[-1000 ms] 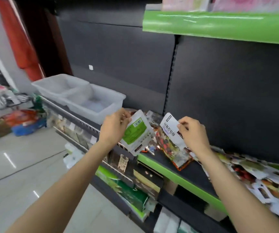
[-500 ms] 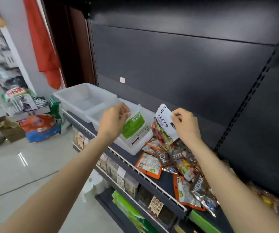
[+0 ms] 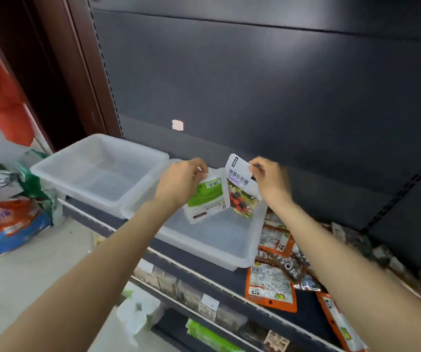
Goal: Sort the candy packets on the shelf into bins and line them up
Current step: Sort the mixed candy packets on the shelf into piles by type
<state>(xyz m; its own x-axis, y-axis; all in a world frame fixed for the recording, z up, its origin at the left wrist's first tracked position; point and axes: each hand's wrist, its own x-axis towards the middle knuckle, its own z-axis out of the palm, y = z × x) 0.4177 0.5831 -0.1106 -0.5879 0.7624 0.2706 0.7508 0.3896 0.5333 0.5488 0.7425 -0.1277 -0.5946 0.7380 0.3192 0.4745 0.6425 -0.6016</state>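
My left hand (image 3: 179,181) pinches the top of a white packet with a green label (image 3: 205,196), held above the nearer clear bin (image 3: 234,260). Beside it, my right hand (image 3: 270,179) pinches the top edge of a white packet printed with berries (image 3: 240,191), which hangs over the same bin's right side. A second clear bin (image 3: 59,171) sits to the left against the shelf's back panel. Nothing is visible inside either bin. Loose orange and dark candy packets (image 3: 270,285) lie on the dark shelf to the right of the bins.
The shelf's front rail (image 3: 204,278) runs diagonally below the bins, with price tags and stocked goods under it. More packets (image 3: 356,240) trail off along the shelf to the right. Bags and an orange sack (image 3: 9,222) sit on the floor at left.
Both hands have carried their packets left from the loose pile to above the nearer bin. The view swung left and drew closer to the bins.
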